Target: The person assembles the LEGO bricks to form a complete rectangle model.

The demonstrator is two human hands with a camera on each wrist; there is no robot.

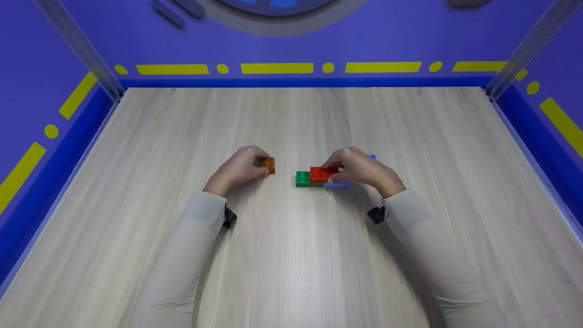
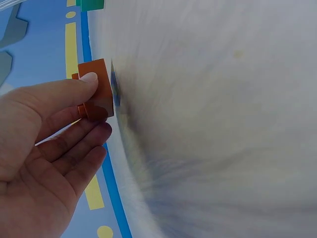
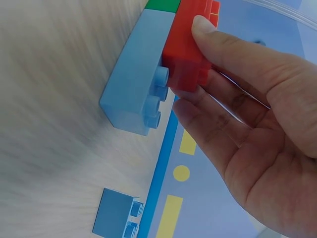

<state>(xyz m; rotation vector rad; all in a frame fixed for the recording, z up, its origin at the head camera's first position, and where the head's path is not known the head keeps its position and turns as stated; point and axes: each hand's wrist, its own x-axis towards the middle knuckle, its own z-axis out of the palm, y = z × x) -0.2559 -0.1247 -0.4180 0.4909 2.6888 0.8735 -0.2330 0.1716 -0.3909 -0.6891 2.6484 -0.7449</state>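
Orange-brown toy brick (image 1: pixel 269 165), plastic and smooth-sided, studs facing up, sits at the right of the left hand (image 1: pixel 240 169), pinched between thumb and fingertips. Fingers cover part of it, so its long axis is hard to tell. Red brick (image 1: pixel 318 174), glossy, studs up, long axis running left to right, is pinched at its right end by the right hand (image 1: pixel 363 168). It lies across a green brick (image 1: pixel 302 179) with 4 studs showing and a light-blue brick (image 3: pixel 132 72), set end to end on the counter (image 1: pixel 282 255).
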